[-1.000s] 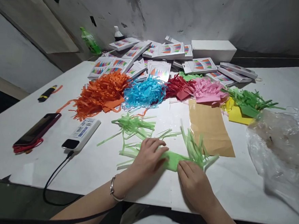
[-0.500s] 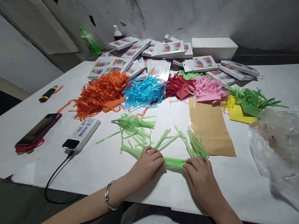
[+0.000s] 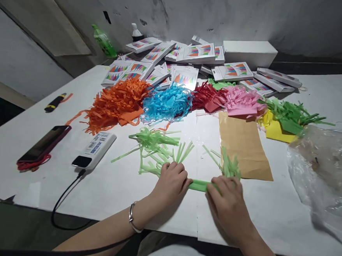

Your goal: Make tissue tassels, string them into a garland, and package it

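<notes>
Since the earlier frames both hands have drawn closer together along the light green fringed tissue-paper strip, whose flat band has narrowed into a tighter roll and whose fringe now stands up more steeply beyond the knuckles. Left hand: fingers curled closed over the left end of the roll, fringe strands fanning away just past the fingertips. Right hand: fingers closed on the right end, a tuft of fringe rising directly beyond them. Only a short length of roll shows between the two grips; its long axis runs left to right, crosswise to both forearms, and it rests on the white desk near the front edge. Both hands touch the strip, so neither is nearer; whether the thumbs sit under the roll cannot be told from this view.

Beyond the left fingers lies a loose bundle of light green fringe; beyond the right fingers, a tan paper sheet. Farther off are piles of shredded paper, orange and blue among them. Left of the left hand lie a white power bank and a dark smartphone.
</notes>
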The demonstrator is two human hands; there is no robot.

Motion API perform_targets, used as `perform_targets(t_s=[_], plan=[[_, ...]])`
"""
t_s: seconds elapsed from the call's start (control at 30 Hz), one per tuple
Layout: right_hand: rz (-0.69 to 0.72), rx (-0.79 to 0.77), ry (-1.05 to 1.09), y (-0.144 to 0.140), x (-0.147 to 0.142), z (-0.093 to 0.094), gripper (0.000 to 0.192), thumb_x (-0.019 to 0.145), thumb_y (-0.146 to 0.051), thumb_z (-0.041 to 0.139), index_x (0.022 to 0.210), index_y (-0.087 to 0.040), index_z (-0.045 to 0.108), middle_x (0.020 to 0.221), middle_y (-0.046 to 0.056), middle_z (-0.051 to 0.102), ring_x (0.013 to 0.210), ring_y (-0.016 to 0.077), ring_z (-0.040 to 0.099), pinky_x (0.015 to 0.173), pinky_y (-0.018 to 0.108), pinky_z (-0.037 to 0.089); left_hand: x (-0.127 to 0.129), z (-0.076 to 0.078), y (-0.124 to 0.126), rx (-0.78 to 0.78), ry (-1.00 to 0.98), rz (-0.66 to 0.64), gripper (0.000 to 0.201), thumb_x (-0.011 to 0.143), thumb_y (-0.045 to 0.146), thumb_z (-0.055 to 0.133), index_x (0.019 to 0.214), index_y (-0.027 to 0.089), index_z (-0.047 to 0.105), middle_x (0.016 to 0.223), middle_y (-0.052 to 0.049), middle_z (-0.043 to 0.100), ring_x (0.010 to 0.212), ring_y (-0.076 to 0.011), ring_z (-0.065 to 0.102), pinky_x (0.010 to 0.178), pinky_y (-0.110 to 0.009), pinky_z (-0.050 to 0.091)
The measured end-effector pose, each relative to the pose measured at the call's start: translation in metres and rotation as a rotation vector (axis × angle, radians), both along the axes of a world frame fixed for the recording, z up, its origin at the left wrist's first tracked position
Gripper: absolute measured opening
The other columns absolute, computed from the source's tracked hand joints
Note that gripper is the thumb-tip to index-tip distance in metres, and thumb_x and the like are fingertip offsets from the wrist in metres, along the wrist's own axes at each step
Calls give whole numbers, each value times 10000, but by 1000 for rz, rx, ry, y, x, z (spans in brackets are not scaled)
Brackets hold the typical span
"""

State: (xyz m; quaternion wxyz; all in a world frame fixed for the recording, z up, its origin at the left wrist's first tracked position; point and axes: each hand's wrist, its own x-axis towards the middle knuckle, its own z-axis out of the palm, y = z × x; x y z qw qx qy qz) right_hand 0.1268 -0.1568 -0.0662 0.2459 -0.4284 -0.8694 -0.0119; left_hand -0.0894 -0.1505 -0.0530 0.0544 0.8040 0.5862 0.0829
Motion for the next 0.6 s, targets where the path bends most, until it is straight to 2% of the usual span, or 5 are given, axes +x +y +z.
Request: perform_targets(t_s=[0.13,0.27,0.4,0.5,0.6], plan=[[139,-16,-6,-1,-2,-3,293,958,-26,420,802,-171,621,748,38,590,749,191,519,846,370,371,-4,0,-2,146,-121,-119,151,944,344,616,942,193,614,1043,-86,655,1000,-273,546,1007,-550,340],[118,-44,87,0,-5,-3,255,994,-110,432,833,-177,618,775,35,583,768,187,521,853,362,369,-5,-2,-5,261,-149,-348,74,960,191,569,973,224,634,1062,-49,683,1078,-245,554,1135,-562,234],[164,-31,-28,-1,-9,-2,216,978,-117,443,857,-182,610,795,39,578,770,207,497,860,379,359,-4,-7,-5,287,-175,-408,176,963,118,532,888,213,660,895,-25,692,920,-204,571,1006,-461,346],[187,-2,-76,-1,-3,-3,316,938,-19,397,729,-189,561,715,26,528,707,196,448,838,370,365,-6,-10,-6,267,-213,-377,171,957,145,562,851,217,675,819,-18,687,844,-194,562,898,-419,355],[143,-43,-14,-2,11,-2,301,962,-39,407,761,-180,581,775,37,566,791,202,495,887,383,366,-12,-11,-9,212,-254,-326,176,960,147,563,825,203,660,737,-3,670,795,-180,551,870,-404,347]])
